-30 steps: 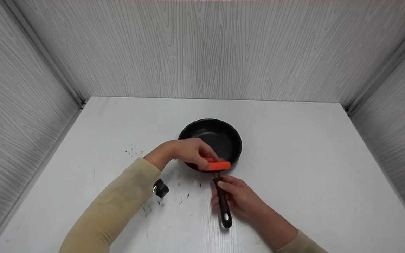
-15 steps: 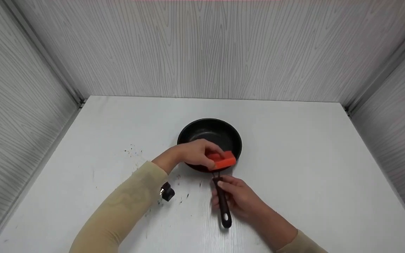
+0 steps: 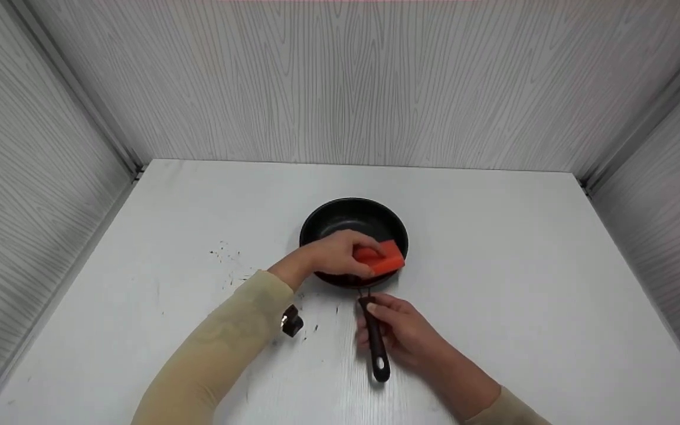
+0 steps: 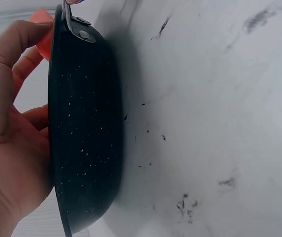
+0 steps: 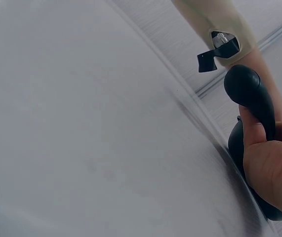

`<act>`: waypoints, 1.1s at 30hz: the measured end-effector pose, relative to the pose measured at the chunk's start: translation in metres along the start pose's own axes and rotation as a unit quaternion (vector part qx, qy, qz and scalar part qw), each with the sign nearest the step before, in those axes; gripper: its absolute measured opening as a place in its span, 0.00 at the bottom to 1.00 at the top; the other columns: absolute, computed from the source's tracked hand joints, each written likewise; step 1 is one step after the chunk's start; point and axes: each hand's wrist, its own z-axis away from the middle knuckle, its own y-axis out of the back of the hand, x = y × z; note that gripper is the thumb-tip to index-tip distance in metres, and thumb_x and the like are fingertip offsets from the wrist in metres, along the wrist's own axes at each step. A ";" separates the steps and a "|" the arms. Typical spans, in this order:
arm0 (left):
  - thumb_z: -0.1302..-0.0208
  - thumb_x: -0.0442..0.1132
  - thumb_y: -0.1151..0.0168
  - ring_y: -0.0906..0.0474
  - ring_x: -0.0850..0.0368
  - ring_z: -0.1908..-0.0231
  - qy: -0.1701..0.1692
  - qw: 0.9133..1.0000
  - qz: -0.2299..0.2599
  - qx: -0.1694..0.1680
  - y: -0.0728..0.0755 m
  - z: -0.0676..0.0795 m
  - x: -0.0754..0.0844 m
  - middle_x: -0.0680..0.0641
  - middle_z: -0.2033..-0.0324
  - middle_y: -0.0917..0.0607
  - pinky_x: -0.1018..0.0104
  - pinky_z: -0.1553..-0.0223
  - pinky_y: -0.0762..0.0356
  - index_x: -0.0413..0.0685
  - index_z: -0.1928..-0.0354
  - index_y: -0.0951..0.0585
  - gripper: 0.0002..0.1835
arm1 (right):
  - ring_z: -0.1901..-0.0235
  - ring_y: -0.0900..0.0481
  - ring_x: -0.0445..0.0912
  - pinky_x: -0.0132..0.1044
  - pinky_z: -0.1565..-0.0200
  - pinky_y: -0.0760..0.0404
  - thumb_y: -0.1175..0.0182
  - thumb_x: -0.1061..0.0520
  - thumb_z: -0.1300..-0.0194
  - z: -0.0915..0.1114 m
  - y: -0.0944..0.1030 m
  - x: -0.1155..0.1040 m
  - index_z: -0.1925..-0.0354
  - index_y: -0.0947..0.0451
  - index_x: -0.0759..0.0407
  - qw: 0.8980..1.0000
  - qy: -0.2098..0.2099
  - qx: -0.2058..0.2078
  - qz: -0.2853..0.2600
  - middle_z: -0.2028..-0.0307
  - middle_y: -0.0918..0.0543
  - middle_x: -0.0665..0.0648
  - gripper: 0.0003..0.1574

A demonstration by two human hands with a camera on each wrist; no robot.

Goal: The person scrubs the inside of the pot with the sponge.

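Appearing only in left-wrist view, white specks (image 4: 82,150) dot the pan (image 4: 89,118).

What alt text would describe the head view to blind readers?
A person's left grip holds a red block at the near right side of a black frying pan; the right grip holds its handle. The tabletop is white.

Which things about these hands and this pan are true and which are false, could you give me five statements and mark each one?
1. The right hand grips the handle of the pan. True.
2. The pan lies upside down. False: its open side faces up.
3. The left hand holds a red-orange object. True.
4. The handle points toward the back wall. False: it points toward the person.
5. Dark specks mark the white table. True.
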 end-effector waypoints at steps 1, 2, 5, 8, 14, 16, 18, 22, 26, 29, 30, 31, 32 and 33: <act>0.37 0.46 0.27 0.25 0.55 0.49 0.001 1.000 0.001 0.005 0.000 -0.001 0.000 0.57 0.47 0.17 0.59 0.47 0.25 0.68 0.40 0.14 0.23 | 0.69 0.11 0.49 0.44 0.59 0.11 0.46 0.60 0.18 0.000 0.000 0.000 0.38 0.30 0.77 1.000 -0.001 0.000 0.001 0.62 0.16 0.62 0.21; 0.37 0.47 0.27 0.25 0.55 0.49 0.001 1.000 -0.001 0.009 -0.001 -0.002 -0.001 0.58 0.47 0.17 0.59 0.46 0.25 0.67 0.40 0.14 0.22 | 0.69 0.11 0.49 0.44 0.59 0.11 0.46 0.60 0.18 0.000 0.000 0.000 0.38 0.30 0.77 1.000 -0.002 0.001 0.001 0.62 0.16 0.62 0.21; 0.37 0.47 0.26 0.25 0.56 0.48 -0.001 1.000 -0.005 0.020 -0.002 -0.005 -0.001 0.58 0.45 0.17 0.59 0.44 0.25 0.66 0.39 0.14 0.23 | 0.68 0.11 0.49 0.45 0.58 0.11 0.46 0.60 0.18 0.000 -0.001 -0.001 0.37 0.30 0.76 1.000 -0.006 0.005 -0.002 0.62 0.16 0.62 0.22; 0.37 0.48 0.26 0.25 0.57 0.44 -0.009 0.999 -0.025 0.033 -0.003 -0.008 -0.001 0.58 0.41 0.17 0.59 0.39 0.27 0.63 0.37 0.14 0.24 | 0.69 0.11 0.49 0.46 0.58 0.11 0.47 0.60 0.17 0.000 -0.001 -0.002 0.37 0.31 0.77 1.000 -0.006 0.007 -0.004 0.63 0.16 0.62 0.21; 0.36 0.50 0.28 0.27 0.53 0.37 0.003 0.997 -0.058 0.043 -0.004 -0.012 -0.001 0.48 0.32 0.22 0.57 0.34 0.29 0.67 0.28 0.20 0.33 | 0.69 0.11 0.49 0.45 0.58 0.11 0.48 0.61 0.17 0.000 -0.001 -0.001 0.37 0.32 0.78 1.000 0.004 -0.002 -0.002 0.63 0.16 0.61 0.22; 0.36 0.50 0.28 0.27 0.52 0.36 0.002 0.997 -0.066 0.044 -0.004 -0.014 -0.001 0.45 0.31 0.24 0.56 0.34 0.29 0.68 0.27 0.21 0.33 | 0.69 0.11 0.48 0.44 0.58 0.11 0.48 0.61 0.17 0.000 -0.001 -0.001 0.36 0.32 0.77 1.000 0.008 -0.005 0.001 0.63 0.15 0.60 0.22; 0.36 0.50 0.29 0.27 0.51 0.36 0.002 0.996 -0.078 0.047 -0.004 -0.016 -0.001 0.43 0.31 0.24 0.56 0.33 0.29 0.68 0.28 0.20 0.33 | 0.69 0.11 0.47 0.43 0.59 0.11 0.48 0.61 0.17 -0.001 0.000 -0.001 0.35 0.33 0.77 1.000 0.011 -0.008 0.005 0.63 0.15 0.60 0.22; 0.36 0.51 0.29 0.28 0.50 0.35 0.011 0.994 -0.091 0.051 -0.004 -0.017 -0.001 0.44 0.30 0.26 0.55 0.33 0.29 0.69 0.28 0.20 0.32 | 0.69 0.11 0.47 0.42 0.59 0.11 0.48 0.61 0.17 0.000 -0.001 -0.001 0.34 0.34 0.77 1.000 0.012 -0.008 0.004 0.64 0.15 0.59 0.23; 0.37 0.52 0.29 0.29 0.50 0.35 0.018 0.993 -0.104 0.057 -0.004 -0.019 -0.002 0.45 0.30 0.26 0.54 0.33 0.30 0.71 0.28 0.20 0.33 | 0.70 0.11 0.48 0.43 0.59 0.11 0.48 0.61 0.17 0.000 -0.001 -0.002 0.35 0.33 0.76 1.000 0.007 -0.001 -0.002 0.64 0.15 0.60 0.22; 0.37 0.52 0.28 0.29 0.51 0.35 0.020 0.991 -0.119 0.065 -0.004 -0.021 -0.003 0.46 0.30 0.26 0.55 0.34 0.29 0.70 0.28 0.20 0.33 | 0.70 0.11 0.48 0.44 0.60 0.11 0.47 0.61 0.18 -0.001 -0.001 -0.001 0.35 0.32 0.75 1.000 0.004 0.006 -0.003 0.64 0.15 0.60 0.22; 0.37 0.52 0.28 0.29 0.51 0.35 0.021 0.990 -0.126 0.067 -0.004 -0.022 -0.003 0.46 0.30 0.26 0.55 0.34 0.29 0.70 0.28 0.20 0.33 | 0.70 0.11 0.48 0.44 0.60 0.11 0.47 0.61 0.18 -0.001 -0.001 -0.001 0.35 0.32 0.75 1.000 0.004 0.007 -0.003 0.64 0.15 0.60 0.21; 0.38 0.51 0.27 0.29 0.51 0.35 0.020 0.988 -0.133 0.070 -0.004 -0.022 -0.003 0.46 0.31 0.26 0.55 0.35 0.29 0.70 0.29 0.20 0.33 | 0.70 0.12 0.48 0.44 0.60 0.11 0.47 0.61 0.18 -0.001 -0.001 -0.001 0.36 0.31 0.75 1.000 0.004 0.008 -0.003 0.64 0.15 0.60 0.21; 0.38 0.51 0.27 0.30 0.51 0.35 0.021 0.987 -0.140 0.073 -0.004 -0.022 -0.003 0.46 0.31 0.26 0.55 0.35 0.29 0.70 0.29 0.19 0.33 | 0.70 0.12 0.48 0.44 0.60 0.11 0.47 0.61 0.18 -0.001 -0.001 -0.001 0.36 0.31 0.74 1.000 0.004 0.009 -0.003 0.64 0.15 0.60 0.21; 0.38 0.51 0.26 0.30 0.51 0.36 0.021 0.986 -0.148 0.074 -0.004 -0.023 -0.004 0.47 0.31 0.25 0.55 0.35 0.29 0.70 0.29 0.19 0.33 | 0.70 0.12 0.48 0.44 0.60 0.11 0.47 0.61 0.18 -0.001 -0.001 -0.001 0.36 0.31 0.75 1.000 0.004 0.009 -0.003 0.65 0.15 0.60 0.21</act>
